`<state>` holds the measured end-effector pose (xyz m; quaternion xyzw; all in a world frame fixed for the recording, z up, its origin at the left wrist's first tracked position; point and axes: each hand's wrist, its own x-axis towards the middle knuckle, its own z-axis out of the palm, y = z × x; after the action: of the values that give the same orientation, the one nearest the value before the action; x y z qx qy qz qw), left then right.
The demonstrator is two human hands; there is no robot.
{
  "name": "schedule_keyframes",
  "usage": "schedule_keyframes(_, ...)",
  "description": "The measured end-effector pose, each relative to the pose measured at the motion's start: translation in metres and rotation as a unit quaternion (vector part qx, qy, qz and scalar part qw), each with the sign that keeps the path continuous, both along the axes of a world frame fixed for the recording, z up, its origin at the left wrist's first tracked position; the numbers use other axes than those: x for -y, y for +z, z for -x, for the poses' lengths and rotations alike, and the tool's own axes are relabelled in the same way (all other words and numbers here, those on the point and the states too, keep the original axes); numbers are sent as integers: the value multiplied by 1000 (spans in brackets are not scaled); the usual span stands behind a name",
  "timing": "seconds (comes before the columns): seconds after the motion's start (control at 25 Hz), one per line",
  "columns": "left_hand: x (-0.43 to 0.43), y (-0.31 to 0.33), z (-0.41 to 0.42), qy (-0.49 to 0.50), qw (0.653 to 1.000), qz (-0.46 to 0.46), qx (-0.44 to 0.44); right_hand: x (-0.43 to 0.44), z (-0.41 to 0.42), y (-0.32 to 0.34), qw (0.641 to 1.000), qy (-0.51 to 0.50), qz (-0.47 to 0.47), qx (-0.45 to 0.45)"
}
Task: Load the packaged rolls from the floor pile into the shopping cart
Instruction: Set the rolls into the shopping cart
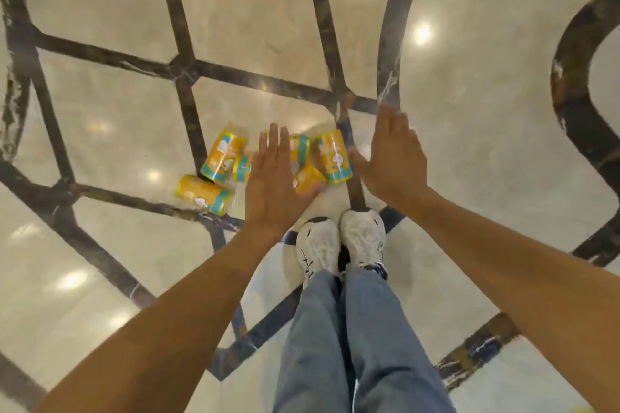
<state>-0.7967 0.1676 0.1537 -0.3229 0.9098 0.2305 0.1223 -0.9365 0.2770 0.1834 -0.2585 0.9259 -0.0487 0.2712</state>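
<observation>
Above packaged rolls (221,156), left hand (275,184), right hand (392,161), seemingly empty

The scene is bright and evenly lit from above, and the polished floor (255,17) throws the lamps back as round glare spots (422,33) at the far right and along the near left, with only faint, soft shadows. The wide lens bows the dark floor bands (568,84) toward the edges. Motion blur softens the left hand (273,184), the right hand (392,161) and the packaged rolls (332,157).
</observation>
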Motion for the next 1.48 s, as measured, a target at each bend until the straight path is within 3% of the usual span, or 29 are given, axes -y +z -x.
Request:
schedule_keyframes(0.16, -23, -131, -20, 61, 996, -46, 38, -6, -12, -137, 998, 22, -37, 56)
schedule_keyframes(0.36, -46, -228, -30, 93, 986, -105, 85, -10, -30, -252, 995, 15, -31, 96)
schedule_keyframes(0.6, -60, -261, -30, 96, 995, 7, 42, -7, -30, -290, 991, -42, 1, 130)
schedule_keyframes(0.72, -51, -250, -28, 88, 994, -34, 56, -9, -27, -280, 992, -31, 2, 122)
schedule_keyframes(0.84, -41, -211, -17, 144, 985, -75, 53, -13, -18, -241, 994, -42, 5, 99)
schedule_keyframes(1.04, -3, -89, 40, 276, 956, -96, -34, 12, 19, -119, 988, -92, 107, 58)
schedule_keyframes(1.28, 63, 124, 127, 289, 933, -47, -208, 68, 98, 96, 964, -85, 251, -15)
schedule_keyframes(1.48, 70, 340, 190, 241, 904, -59, -347, 65, 157, 314, 922, -81, 365, -99)
